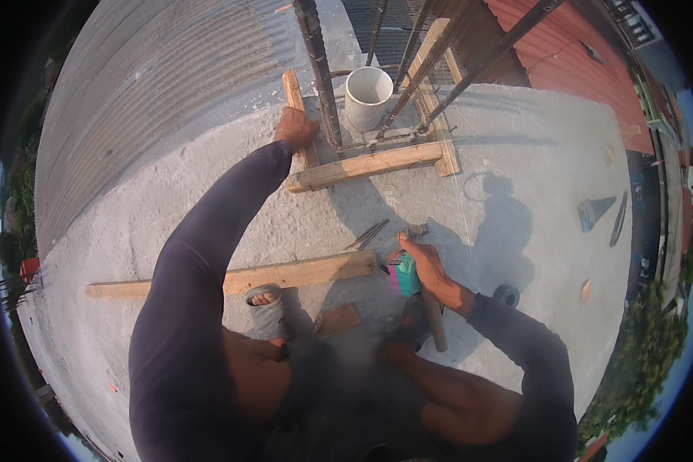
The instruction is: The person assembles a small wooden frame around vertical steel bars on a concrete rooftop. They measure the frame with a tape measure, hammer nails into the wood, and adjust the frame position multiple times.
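My left hand (296, 129) is closed round a short upright wooden board (292, 86) at the left side of a timber frame. A crosspiece (369, 165) forms the near side of that frame, and steel reinforcing bars (318, 65) rise inside it. My right hand (431, 269) is closed over what looks like a hammer (434, 323); its wooden handle shows below the hand and a dark head beyond it. A teal and pink object (404, 276) sits against the right hand; its kind is unclear. Several thin dark rods, like nails (369, 234), lie to its left.
Within the bars stands a white plastic pipe (367, 96). A long board (304, 271) lies across the concrete (200, 204) before my feet. A dark roll (506, 295) and a saw-like blade (595, 212) lie right. Corrugated roofing (169, 69) borders the far left.
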`<state>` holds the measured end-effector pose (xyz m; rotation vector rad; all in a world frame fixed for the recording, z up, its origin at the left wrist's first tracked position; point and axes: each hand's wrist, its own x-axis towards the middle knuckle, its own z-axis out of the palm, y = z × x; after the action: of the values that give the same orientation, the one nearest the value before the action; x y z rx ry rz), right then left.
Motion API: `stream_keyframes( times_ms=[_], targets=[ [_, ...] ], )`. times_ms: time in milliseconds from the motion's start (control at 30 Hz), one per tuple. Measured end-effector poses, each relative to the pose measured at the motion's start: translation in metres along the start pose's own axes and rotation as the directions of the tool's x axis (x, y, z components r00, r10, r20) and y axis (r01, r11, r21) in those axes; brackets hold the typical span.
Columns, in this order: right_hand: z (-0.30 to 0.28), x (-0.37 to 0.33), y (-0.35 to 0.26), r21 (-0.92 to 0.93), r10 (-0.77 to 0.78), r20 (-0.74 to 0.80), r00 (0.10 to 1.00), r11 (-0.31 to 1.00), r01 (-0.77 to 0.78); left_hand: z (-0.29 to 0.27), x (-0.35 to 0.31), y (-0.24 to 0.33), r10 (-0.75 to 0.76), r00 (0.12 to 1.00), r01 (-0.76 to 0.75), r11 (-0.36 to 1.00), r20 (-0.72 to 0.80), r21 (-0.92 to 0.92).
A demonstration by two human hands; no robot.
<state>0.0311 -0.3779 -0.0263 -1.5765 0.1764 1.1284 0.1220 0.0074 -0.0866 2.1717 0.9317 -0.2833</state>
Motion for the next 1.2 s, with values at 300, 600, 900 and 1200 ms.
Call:
stream_keyframes(
  times_ms=[300, 600, 900, 1200],
  targets=[
    [-0.007, -0.004, -0.002, -0.055, -0.074, 0.004, 0.997, 0.996, 0.074, -0.014, -0.007, -0.002, -0.047, 0.999, 0.046, 0.999, -0.026, -0.020],
    [-0.004, -0.002, -0.004, -0.090, -0.102, 0.007, 0.995, 0.991, 0.102, -0.009, -0.009, -0.013, 0.002, 0.997, -0.004, 1.000, -0.081, -0.017],
    [-0.003, 0.001, -0.008, -0.103, -0.079, 0.008, 0.997, 0.992, 0.079, -0.001, 0.003, -0.028, -0.007, 0.993, 0.001, 0.999, -0.120, -0.054],
    [-0.002, 0.012, -0.004, -0.109, -0.092, 0.033, 0.995, 0.990, 0.095, 0.003, 0.002, -0.034, 0.126, 0.977, -0.120, 0.992, -0.175, 0.046]
  ],
)
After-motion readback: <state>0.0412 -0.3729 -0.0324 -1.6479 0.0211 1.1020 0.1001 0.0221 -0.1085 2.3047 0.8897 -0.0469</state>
